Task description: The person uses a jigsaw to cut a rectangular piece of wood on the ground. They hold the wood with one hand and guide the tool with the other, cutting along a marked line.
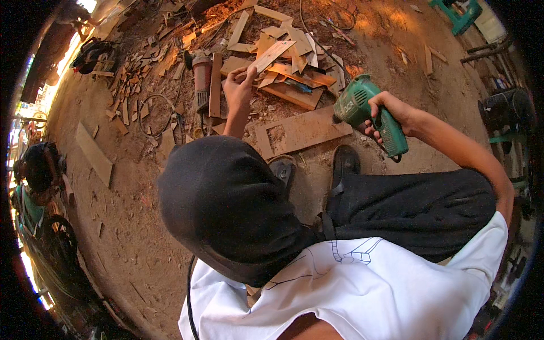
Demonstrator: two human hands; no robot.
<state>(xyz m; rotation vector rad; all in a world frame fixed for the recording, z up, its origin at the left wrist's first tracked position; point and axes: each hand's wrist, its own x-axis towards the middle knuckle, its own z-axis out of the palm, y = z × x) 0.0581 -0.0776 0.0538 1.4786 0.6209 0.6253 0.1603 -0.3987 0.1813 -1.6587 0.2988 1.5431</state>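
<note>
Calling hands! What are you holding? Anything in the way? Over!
Left fingers holding pale flat wooden slat. Right fingers gripping green pistol-shaped power drill. Heaped flat wooden offcuts near slat.

A white short-sleeved shirt (385, 294) with a dark line drawing (358, 250) on its front topped creased black trousers (408, 204) and dark sandals (345, 161), and a black cord (191, 306) ran down the shirt's left side.

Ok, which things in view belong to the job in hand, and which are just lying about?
In the job:
- green drill, in the right hand
- pale wooden strip, in the left hand

Apparently just lying about:
- red grinder, on the ground beyond the left hand
- loose plank, far left
</note>
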